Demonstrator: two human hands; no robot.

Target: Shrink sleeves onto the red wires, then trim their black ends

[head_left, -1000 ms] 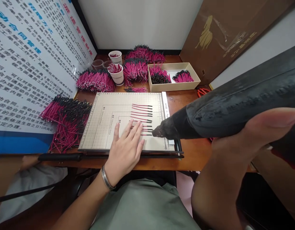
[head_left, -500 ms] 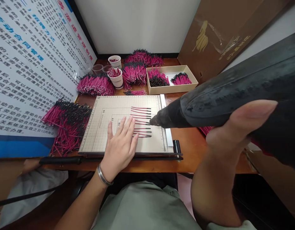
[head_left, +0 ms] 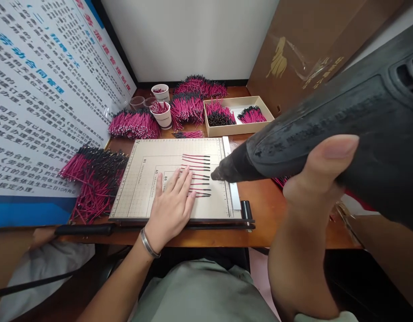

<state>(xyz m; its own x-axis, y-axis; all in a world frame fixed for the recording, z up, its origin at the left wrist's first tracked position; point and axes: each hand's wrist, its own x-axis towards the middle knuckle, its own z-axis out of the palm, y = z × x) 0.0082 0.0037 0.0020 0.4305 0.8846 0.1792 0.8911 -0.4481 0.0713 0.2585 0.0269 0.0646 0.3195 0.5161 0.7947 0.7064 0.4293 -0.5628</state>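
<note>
Flat on the cutting board (head_left: 139, 179), my left hand (head_left: 173, 205) has its fingers spread over the left ends of several pink wires (head_left: 197, 163) with black tips. The wires lie side by side in a column, black ends to the right. My right hand (head_left: 320, 174) is wrapped round a large black heat gun (head_left: 293, 143); only the thumb and part of the palm show, the other fingers are hidden. The gun's nozzle points left, close to the black tips near the middle of the column.
Bundles of pink wires (head_left: 134, 123) and two paper cups (head_left: 163, 117) stand behind the board, beside an open box (head_left: 240, 129) holding wires. A loose wire pile (head_left: 95, 179) lies left. A person's sleeve (head_left: 47, 268) shows lower left.
The view has shifted slightly. The heat gun's nozzle now sits a little further from the black tips, to their right. My left hand stays on the wires.
</note>
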